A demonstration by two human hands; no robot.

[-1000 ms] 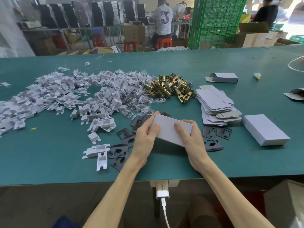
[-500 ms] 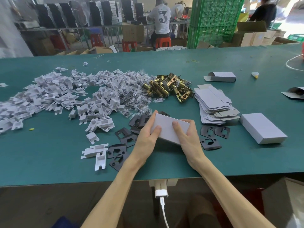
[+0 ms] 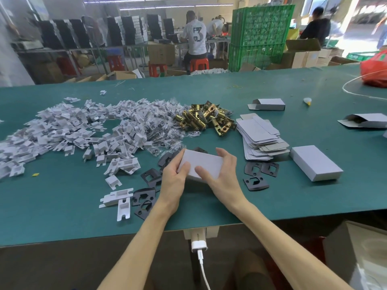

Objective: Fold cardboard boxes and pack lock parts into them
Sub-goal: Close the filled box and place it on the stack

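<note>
Readable markings, one entry. A large dark numeral "3" is printed on the back of a white T-shirt. The shirt is worn by a person seated on a red stool, well beyond the left hand and slightly to its right, past the far edge of the green table. Smaller print sits above the numeral but is too blurred to read.

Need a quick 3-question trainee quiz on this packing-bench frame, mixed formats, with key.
1. True or false: the left hand and right hand both hold the white box.
2. The brass latches lie: A) left of the flat box blanks; B) right of them; C) under them.
3. How many black plates lie just right of the white box?
Key: 1 true; 2 A; 3 three.
</note>
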